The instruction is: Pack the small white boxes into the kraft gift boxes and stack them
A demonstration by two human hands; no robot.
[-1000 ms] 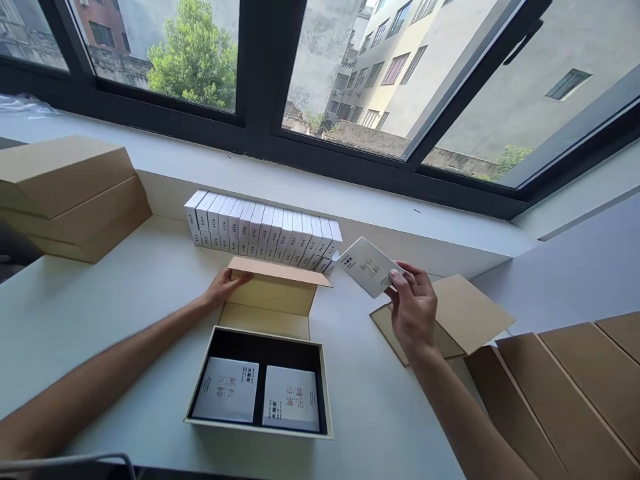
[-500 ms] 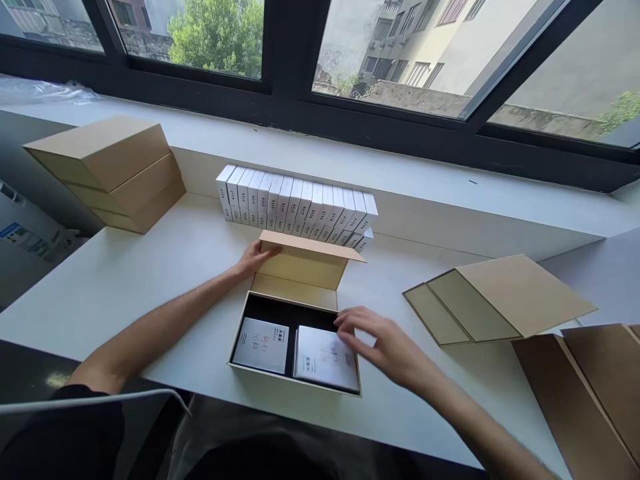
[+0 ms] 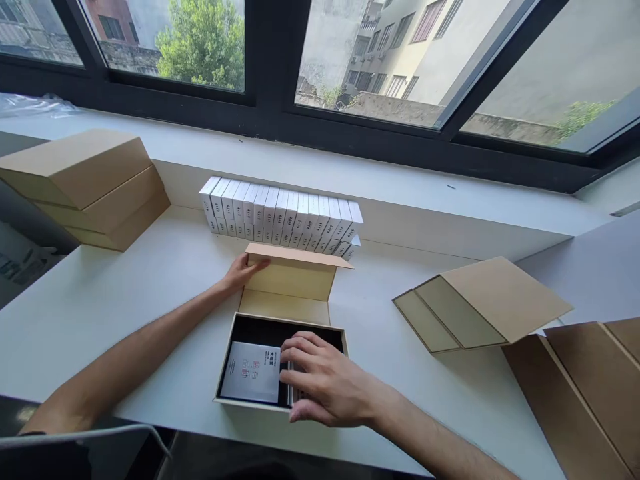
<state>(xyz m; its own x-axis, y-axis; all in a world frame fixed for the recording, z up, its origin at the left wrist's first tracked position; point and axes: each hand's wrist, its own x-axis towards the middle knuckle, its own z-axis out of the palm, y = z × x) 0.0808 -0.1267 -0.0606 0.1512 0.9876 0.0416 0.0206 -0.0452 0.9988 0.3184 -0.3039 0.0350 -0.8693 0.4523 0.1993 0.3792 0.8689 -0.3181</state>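
Observation:
A cardboard gift box [image 3: 330, 323] stands open near the table's front edge, its hinged lid [image 3: 293, 277] raised at the back. My left hand [image 3: 241, 272] grips the lid's left end, thumb on the inner face. Inside, on a black lining, a silver-white printed pack [image 3: 251, 373] lies in the left compartment. My right hand [image 3: 327, 383] is spread over the right compartment, fingers apart and curved downward. It covers most of the second pack there; whether the fingertips touch that pack I cannot tell.
Behind the lid, several slim white boxes [image 3: 283, 210] stand in a two-tier row against the ledge. Stacked cardboard boxes [image 3: 100, 190] sit at the left. At the right are a tan box [image 3: 505, 300] and brown cardboard boxes [image 3: 560, 393]. A white cable [image 3: 90, 435] crosses the lower left.
My right hand has moved left from the box's right rim to over the right-hand pack, now hiding most of it. My left hand still holds the lid. The view has shifted slightly.

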